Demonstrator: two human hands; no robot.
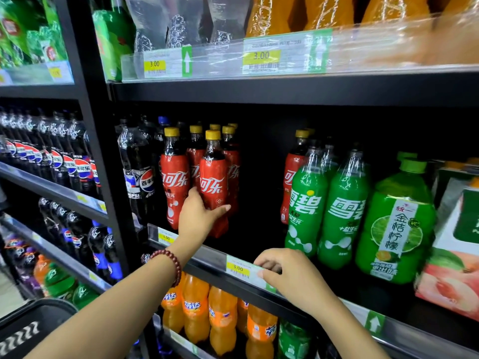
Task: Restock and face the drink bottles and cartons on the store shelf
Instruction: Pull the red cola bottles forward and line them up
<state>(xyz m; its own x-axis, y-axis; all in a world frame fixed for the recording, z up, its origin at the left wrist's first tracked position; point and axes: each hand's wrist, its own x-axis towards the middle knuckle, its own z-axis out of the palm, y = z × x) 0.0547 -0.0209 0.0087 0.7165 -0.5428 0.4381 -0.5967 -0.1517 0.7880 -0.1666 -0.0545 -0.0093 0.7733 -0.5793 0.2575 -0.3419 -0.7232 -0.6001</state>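
My left hand (198,216) grips the lower part of a red cola bottle with a yellow cap (213,177) at the front of the middle shelf, thumb on one side and fingers on the other. Several more red cola bottles (175,182) stand beside and behind it. My right hand (290,273) rests on the shelf's front rail (207,257), fingers curled over the price strip. To the right of a dark gap stand green Sprite bottles (344,211), another red cola bottle (291,177) and a green lime drink bottle (396,224).
Pepsi bottles (137,174) stand left of the colas and fill the left bay. Orange Fanta bottles (197,309) line the shelf below. A peach drink carton (453,255) sits far right. A dark basket (28,330) is at the lower left.
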